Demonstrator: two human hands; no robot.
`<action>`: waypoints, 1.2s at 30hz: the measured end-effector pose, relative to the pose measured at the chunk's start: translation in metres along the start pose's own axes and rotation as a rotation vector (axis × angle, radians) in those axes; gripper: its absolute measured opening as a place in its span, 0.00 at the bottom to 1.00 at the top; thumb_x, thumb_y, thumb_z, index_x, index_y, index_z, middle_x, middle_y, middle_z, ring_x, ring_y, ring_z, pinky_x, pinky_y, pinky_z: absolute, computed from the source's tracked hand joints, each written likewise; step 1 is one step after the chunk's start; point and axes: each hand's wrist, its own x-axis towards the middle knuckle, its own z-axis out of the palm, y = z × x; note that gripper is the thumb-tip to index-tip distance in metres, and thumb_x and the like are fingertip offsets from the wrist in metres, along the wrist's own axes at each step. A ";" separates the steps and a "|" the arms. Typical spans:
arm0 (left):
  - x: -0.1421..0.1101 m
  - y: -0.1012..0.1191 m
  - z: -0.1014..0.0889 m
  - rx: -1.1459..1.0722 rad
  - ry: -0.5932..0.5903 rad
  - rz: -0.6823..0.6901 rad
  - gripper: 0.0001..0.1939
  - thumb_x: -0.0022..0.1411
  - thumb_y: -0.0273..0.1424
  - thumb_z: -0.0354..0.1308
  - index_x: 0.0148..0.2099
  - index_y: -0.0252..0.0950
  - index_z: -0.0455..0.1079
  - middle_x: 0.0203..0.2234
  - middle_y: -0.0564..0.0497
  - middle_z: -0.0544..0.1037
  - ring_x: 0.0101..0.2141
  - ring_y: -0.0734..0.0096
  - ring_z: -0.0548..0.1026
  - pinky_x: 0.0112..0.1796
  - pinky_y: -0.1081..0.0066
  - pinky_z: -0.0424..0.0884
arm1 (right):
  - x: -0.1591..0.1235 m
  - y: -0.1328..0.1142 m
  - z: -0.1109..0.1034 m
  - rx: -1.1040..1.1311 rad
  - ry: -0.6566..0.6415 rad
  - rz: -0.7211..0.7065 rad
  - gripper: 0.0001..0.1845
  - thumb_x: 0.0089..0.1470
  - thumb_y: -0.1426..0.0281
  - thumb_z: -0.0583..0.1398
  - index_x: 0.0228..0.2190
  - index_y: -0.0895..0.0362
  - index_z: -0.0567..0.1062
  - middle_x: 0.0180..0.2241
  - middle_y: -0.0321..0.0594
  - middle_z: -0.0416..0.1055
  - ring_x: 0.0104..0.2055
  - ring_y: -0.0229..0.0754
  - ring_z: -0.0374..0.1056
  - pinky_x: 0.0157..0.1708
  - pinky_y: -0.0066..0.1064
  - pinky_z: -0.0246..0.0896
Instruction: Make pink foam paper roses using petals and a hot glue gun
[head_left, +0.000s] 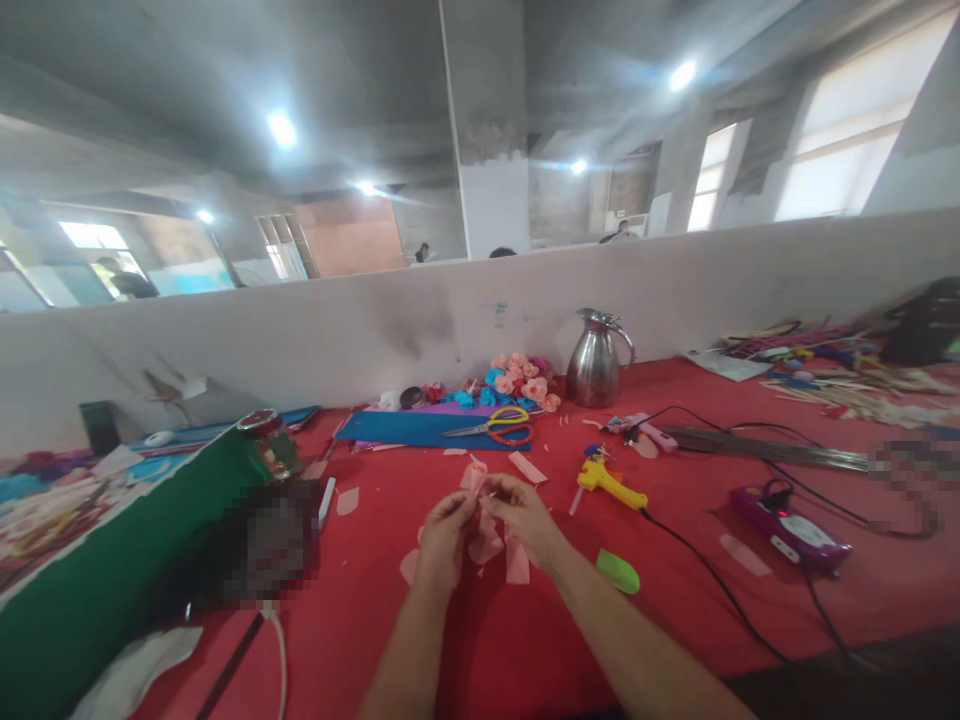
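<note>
Both my hands meet over the middle of the red table, pinching a small pink paper flower. My left hand grips its lower left side, and my right hand closes on it from the right. The fingertips partly hide the flower's base. Loose pink petal pieces lie beneath and around the hands. Just beyond sit scissors with yellow and red handles, on a blue sheet. To the right of my right hand is a yellow glue gun, with a green piece nearer me.
Finished pink and blue flowers are heaped by the low wall, beside a steel jug. A purple power strip and black cords occupy the right. A green divider and a glass jar stand left. Sticks lie far right.
</note>
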 end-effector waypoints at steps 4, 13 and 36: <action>0.005 -0.004 0.009 -0.030 0.072 0.068 0.13 0.33 0.29 0.70 0.25 0.33 0.73 0.20 0.53 0.76 0.23 0.78 0.72 0.28 0.79 0.67 | 0.001 0.001 0.000 -0.039 0.071 -0.002 0.17 0.37 0.63 0.67 0.32 0.57 0.77 0.31 0.39 0.74 0.33 0.40 0.67 0.37 0.32 0.60; 0.006 -0.016 0.028 -0.127 0.089 0.025 0.13 0.36 0.29 0.69 0.28 0.34 0.72 0.17 0.56 0.72 0.21 0.77 0.71 0.26 0.76 0.67 | 0.003 -0.004 -0.001 0.029 0.126 -0.019 0.15 0.38 0.63 0.66 0.31 0.56 0.78 0.28 0.38 0.74 0.28 0.38 0.65 0.32 0.31 0.60; -0.002 -0.001 0.010 -0.033 -0.020 0.083 0.14 0.42 0.31 0.68 0.35 0.36 0.73 0.31 0.52 0.77 0.31 0.78 0.73 0.34 0.78 0.68 | 0.003 -0.003 -0.012 0.360 -0.091 0.231 0.11 0.34 0.68 0.70 0.23 0.59 0.76 0.21 0.31 0.68 0.21 0.28 0.57 0.22 0.22 0.49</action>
